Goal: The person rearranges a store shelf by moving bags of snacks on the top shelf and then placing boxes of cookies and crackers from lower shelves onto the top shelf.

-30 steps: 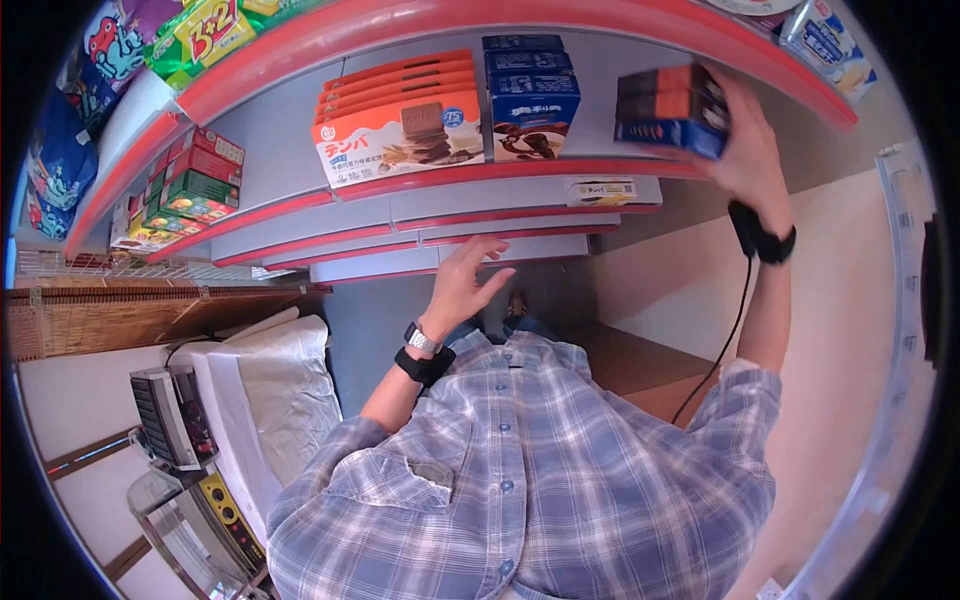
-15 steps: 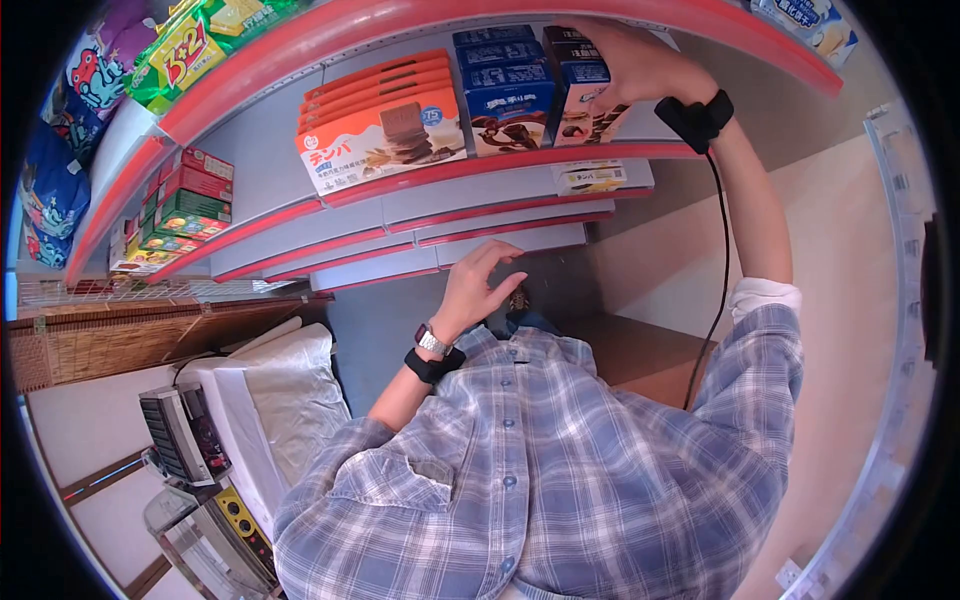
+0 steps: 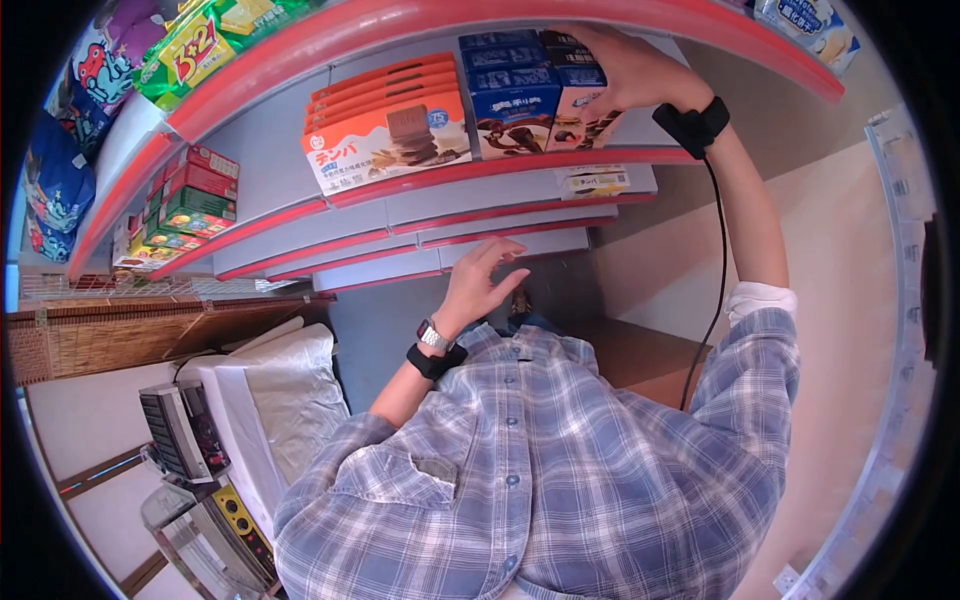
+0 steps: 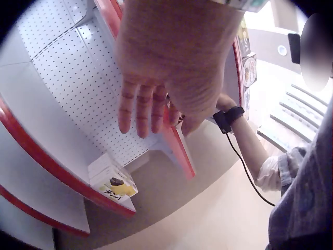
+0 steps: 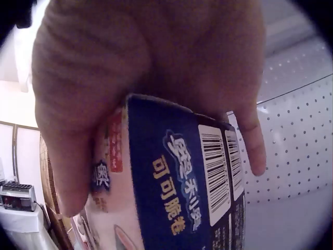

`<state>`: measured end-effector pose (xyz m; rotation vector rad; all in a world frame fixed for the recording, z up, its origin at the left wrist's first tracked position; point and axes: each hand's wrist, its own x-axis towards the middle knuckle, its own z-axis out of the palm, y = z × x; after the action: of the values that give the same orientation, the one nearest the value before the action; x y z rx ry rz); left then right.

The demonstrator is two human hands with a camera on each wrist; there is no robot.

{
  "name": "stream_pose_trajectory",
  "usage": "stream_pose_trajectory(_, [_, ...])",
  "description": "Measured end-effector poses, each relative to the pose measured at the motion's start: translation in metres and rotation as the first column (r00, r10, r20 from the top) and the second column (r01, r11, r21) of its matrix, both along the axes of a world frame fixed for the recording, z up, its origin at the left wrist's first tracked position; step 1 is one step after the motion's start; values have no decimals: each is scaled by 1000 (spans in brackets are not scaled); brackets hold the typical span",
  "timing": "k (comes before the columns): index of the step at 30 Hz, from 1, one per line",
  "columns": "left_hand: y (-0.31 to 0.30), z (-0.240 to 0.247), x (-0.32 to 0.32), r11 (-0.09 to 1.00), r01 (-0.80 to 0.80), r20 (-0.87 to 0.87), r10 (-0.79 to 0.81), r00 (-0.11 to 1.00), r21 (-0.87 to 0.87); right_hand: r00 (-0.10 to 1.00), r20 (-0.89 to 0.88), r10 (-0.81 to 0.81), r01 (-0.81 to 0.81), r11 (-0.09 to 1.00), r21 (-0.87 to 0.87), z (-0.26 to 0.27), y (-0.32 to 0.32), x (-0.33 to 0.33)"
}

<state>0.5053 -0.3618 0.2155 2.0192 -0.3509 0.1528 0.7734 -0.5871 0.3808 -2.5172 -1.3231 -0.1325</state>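
My right hand (image 3: 645,78) grips dark blue snack boxes (image 3: 580,110) with pink fronts, upright on the upper shelf at its front edge. In the right wrist view, the thumb lies along the pink front and fingers reach round the far side of the snack boxes (image 5: 166,172), whose blue side has white lettering and barcodes. Directly left of them stand several blue biscuit boxes (image 3: 515,105) in a row, their sides meeting. Low before my body, my left hand (image 3: 472,288) hangs with relaxed fingers, holding nothing; the left wrist view shows its palm.
Orange wafer boxes (image 3: 390,140) stand in a row farther left on this shelf. Red-edged shelf fronts (image 3: 450,182) step down below. Stacked small boxes (image 3: 200,195) sit at the left, green snack packs (image 3: 195,55) above. A pale wall (image 3: 820,250) borders the right.
My right hand has carried the snack boxes from the right onto the shelf's front and then slid them left, closing the gap to the blue boxes. The left hand has barely moved.
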Motion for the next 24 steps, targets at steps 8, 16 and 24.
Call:
stream_pose_trajectory(8, [0,-5,3,1000,14,-38,-13,999,21,979,-18,203,-198,969,150,34,-6,-23])
stream_pose_trajectory(16, [5,-9,2,999,-48,-87,49,995,15,933,252,-256,9,717,697,-36,-20,-121])
stream_pose_trajectory(24, [12,-9,-1,989,-20,-112,36,993,144,980,78,-184,168,969,183,-284,-37,-121])
